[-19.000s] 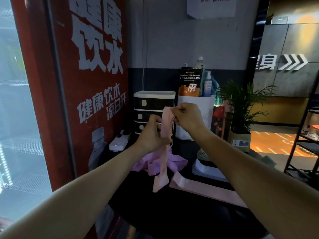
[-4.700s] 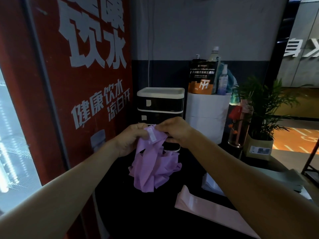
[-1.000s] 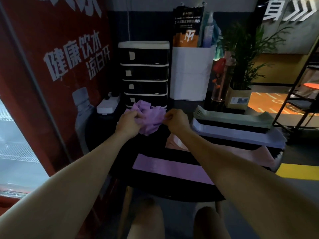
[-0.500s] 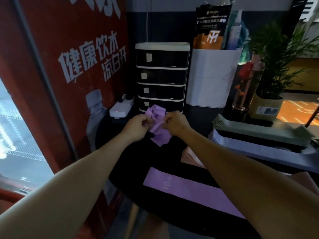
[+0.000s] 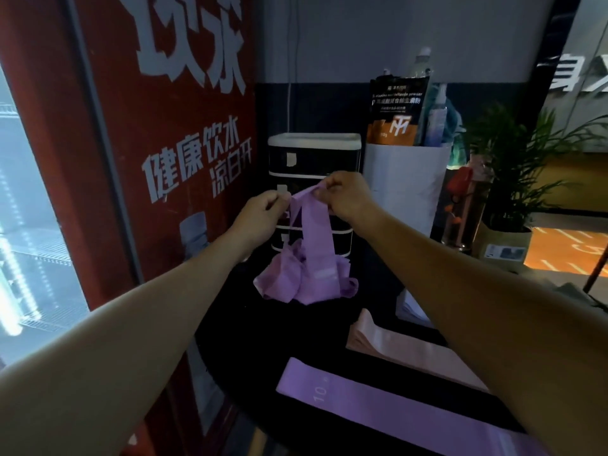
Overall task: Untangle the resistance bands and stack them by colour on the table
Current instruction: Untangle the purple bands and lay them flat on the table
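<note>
Fingers, left hand [image 5: 260, 215]: curled, pinching one end of a purple elastic resistance band [image 5: 314, 232] at its top edge.
Fingers, right hand [image 5: 345, 197]: curled, pinching the same band's top just beside the left hand, slightly higher.
Held band: stretched between the two hands at the top, then hanging down as a flat strip in front of the drawer unit.
Tangle: the strip runs into a crumpled bunch of purple bands [image 5: 296, 281] whose lower edge meets the round black table [image 5: 250, 350]; whether the bunch rests fully on the table or is partly lifted cannot be told.
Flat purple band: a long purple band printed "10" [image 5: 378, 409] lies flat near the table's front edge, well apart from the tangle.
Pink stack: a pile of flat pale pink bands [image 5: 404, 350] lies between the tangle and the flat purple band, partly hidden by the right forearm.
Behind the hands: a black drawer unit with a white top [image 5: 312, 153], a white cylindrical container [image 5: 404, 182] holding an orange and black pouch [image 5: 396, 113], and a green potted plant [image 5: 516, 179] further right.
Left side: a red panel with white Chinese characters [image 5: 184, 133].
</note>
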Tool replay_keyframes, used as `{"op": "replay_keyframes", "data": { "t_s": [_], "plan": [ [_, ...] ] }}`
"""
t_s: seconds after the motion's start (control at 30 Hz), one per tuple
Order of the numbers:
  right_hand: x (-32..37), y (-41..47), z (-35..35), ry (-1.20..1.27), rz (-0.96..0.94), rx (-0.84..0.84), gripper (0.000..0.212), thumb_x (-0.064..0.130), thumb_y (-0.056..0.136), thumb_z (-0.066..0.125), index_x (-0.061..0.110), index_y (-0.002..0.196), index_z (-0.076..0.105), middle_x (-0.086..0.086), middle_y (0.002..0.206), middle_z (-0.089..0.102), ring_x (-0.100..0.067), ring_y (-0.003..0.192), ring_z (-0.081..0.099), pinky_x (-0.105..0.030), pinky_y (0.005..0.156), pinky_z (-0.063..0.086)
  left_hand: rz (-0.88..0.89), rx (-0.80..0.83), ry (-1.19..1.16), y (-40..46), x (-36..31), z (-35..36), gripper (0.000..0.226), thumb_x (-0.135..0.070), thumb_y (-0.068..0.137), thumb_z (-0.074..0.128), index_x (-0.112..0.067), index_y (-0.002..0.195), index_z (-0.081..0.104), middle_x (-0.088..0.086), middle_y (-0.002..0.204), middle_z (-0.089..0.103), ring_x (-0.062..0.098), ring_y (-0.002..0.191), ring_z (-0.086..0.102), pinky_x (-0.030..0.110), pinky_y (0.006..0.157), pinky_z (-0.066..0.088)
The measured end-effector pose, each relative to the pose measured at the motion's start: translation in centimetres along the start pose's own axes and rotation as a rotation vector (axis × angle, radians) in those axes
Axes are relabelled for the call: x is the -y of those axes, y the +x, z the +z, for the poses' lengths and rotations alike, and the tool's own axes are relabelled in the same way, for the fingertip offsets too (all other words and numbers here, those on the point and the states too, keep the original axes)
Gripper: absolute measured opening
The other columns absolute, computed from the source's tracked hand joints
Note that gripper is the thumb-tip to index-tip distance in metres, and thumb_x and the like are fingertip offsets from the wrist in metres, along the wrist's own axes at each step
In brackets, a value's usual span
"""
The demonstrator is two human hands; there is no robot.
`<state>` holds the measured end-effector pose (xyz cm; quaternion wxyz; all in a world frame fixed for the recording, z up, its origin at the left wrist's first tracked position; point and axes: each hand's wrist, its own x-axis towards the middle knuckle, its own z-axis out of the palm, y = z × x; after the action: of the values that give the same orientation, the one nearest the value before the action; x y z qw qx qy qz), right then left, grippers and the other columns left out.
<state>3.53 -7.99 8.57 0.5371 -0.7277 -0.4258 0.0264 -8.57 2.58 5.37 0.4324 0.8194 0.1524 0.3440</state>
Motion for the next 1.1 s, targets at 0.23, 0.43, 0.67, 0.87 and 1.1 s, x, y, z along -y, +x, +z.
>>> {"op": "replay_keyframes", "data": {
  "t_s": [0.23, 0.43, 0.67, 0.87, 1.1],
  "plan": [
    [3.1, 0.1, -1.1, -0.022, -0.041, -0.044, 0.005, 0.010, 0.087, 0.062, 0.006, 0.084, 0.064, -0.012, 0.086, 0.065, -0.023, 0.085, 0.062, -0.041, 0.085, 0.055, -0.020, 0.018, -0.167, 0.3, -3.2, -0.6, 0.049, -0.049, 0.097, 0.034, -0.012, 0.110, 0.063, 0.005, 0.111, 0.065, 0.016, 0.104, 0.060, 0.030, 0.091, 0.045],
    [4.5, 0.2, -1.9, 0.073, -0.012, -0.069, 0.012, 0.011, 0.085, 0.064, 0.016, 0.074, 0.061, -0.003, 0.077, 0.061, -0.023, 0.083, 0.063, -0.039, 0.081, 0.056, 0.124, -0.069, -0.041, 0.2, -4.4, -0.8, 0.030, -0.028, 0.097, 0.047, -0.002, 0.099, 0.062, 0.022, 0.100, 0.061, 0.021, 0.083, 0.054, 0.032, 0.075, 0.046],
    [4.4, -1.9, -2.0, 0.220, 0.040, 0.116, 0.007, 0.010, 0.090, 0.057, 0.007, 0.084, 0.059, -0.007, 0.086, 0.060, -0.019, 0.084, 0.060, -0.032, 0.077, 0.055, 0.117, -0.235, -0.146, -0.2, -5.3, -1.2, 0.017, -0.019, 0.096, 0.050, -0.016, 0.088, 0.064, -0.007, 0.079, 0.059, 0.001, 0.072, 0.051, 0.004, 0.055, 0.042],
    [2.3, -4.7, 0.2, 0.223, 0.129, 0.372, 0.020, 0.020, 0.088, 0.062, 0.006, 0.103, 0.061, -0.008, 0.096, 0.066, -0.012, 0.083, 0.062, -0.021, 0.074, 0.052, 0.017, -0.336, -0.258, -0.3, -5.1, -1.5, 0.023, -0.019, 0.095, 0.051, -0.023, 0.076, 0.063, -0.004, 0.079, 0.060, 0.007, 0.074, 0.053, 0.022, 0.070, 0.045],
    [1.7, -6.1, 2.2, 0.299, 0.109, 0.495, 0.024, -0.002, 0.083, 0.062, 0.006, 0.105, 0.059, -0.007, 0.086, 0.062, -0.022, 0.085, 0.055, -0.031, 0.075, 0.044, 0.026, -0.332, -0.233, -0.7, -5.6, -1.5, 0.014, -0.016, 0.093, 0.054, -0.014, 0.083, 0.064, -0.004, 0.078, 0.061, 0.008, 0.072, 0.055, 0.024, 0.067, 0.051]
  ]
}}
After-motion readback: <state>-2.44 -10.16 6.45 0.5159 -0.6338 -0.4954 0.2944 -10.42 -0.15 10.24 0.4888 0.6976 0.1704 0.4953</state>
